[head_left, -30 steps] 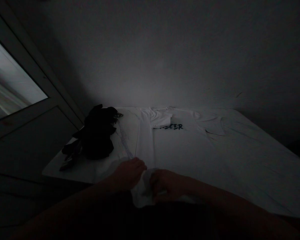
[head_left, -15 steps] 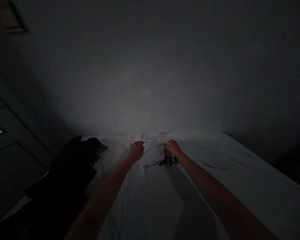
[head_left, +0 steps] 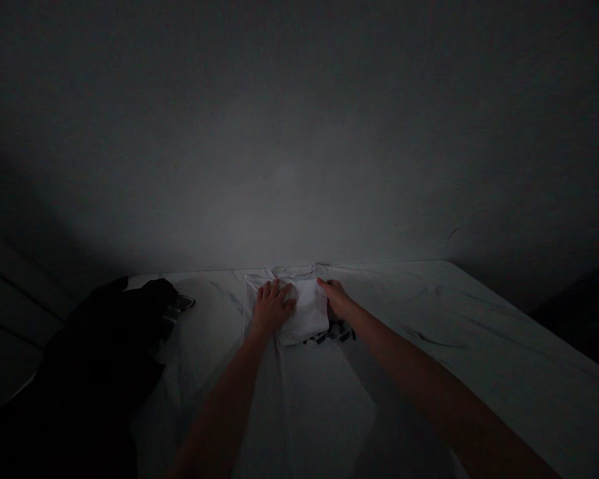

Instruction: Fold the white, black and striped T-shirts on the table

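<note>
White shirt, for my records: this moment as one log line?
left hand: spread on white shirt | right hand: at shirt's folded edge, grip unclear | black clothing: on table, left

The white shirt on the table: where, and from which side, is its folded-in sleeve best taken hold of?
Probably by the free right-hand edge of the sleeve, pinched lightly from the right. The sleeve lies flat as a separate layer on the white shirt, and this edge ends there, with dark lettering showing beside it, so a pinch should catch only the sleeve.
</note>
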Demonstrator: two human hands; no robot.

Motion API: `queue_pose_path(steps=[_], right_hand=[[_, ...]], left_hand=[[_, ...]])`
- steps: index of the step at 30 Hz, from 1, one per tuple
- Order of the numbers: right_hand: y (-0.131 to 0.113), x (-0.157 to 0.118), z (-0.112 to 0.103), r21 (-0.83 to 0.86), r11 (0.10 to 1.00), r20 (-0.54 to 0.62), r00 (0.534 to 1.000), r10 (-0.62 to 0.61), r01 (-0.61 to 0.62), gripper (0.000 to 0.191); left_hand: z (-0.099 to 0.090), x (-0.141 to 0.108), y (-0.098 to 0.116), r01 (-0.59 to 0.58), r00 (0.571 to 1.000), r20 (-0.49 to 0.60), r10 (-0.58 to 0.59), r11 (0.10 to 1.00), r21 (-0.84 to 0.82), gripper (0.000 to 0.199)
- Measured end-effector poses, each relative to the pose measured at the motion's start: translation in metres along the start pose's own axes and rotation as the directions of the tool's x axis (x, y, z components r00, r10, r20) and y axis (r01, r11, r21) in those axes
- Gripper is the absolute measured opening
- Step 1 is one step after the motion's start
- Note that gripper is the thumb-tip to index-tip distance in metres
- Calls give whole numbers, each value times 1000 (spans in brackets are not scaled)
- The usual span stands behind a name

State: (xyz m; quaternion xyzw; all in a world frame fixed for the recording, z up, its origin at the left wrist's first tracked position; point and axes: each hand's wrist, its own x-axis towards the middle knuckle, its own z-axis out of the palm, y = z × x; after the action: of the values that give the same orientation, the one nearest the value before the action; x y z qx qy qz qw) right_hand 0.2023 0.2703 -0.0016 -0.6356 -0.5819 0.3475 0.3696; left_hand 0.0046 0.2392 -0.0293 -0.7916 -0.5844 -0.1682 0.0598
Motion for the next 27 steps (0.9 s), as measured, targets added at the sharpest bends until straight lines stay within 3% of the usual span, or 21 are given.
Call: queue_pose_path(steps=[4,6,8,10,12,15,18,20,23,27], right_hand=[[-6,-36,-6,182,980,250,968,36,-83,31],[-7,-51,-13,173,980,350,936,29,-95,25],[-6,-62,-15,47,999,312,950,12,-28,23],[-3,-71,-13,-99,995,191,982,-10,29,20],[1,-79,-8,-182,983,121,992,27,-4,22],[8,-92,-7,-279,957,154,980,125,-78,31],[9,-97,-16,-478,878,144,987,77,1,46],[3,-91,-20,-613,786,84,996,-38,82,53],[-12,-68,-17,-706,695,-22,976,-216,138,40],[-24,-24,-10,-699,709,-17,988,-151,97,26]], left_hand=[[-3,-1,2,4,1000,12,-4,1000,5,51],[-4,-1,3,-1,1000,21,1,1000,10,51],[-6,-1,4,-2,1000,28,2,1000,15,51],[-7,-2,5,-6,1000,30,6,1000,17,51],[-9,-2,5,-9,999,39,9,1000,19,52],[-11,-2,6,4,997,80,-5,1000,19,56],[-12,-1,6,13,992,126,-14,1000,11,65],[-12,-1,6,15,990,141,-16,1000,5,70],[-12,-1,7,21,987,158,-20,1000,0,76],[-12,-1,6,15,986,164,-16,1000,8,78]])
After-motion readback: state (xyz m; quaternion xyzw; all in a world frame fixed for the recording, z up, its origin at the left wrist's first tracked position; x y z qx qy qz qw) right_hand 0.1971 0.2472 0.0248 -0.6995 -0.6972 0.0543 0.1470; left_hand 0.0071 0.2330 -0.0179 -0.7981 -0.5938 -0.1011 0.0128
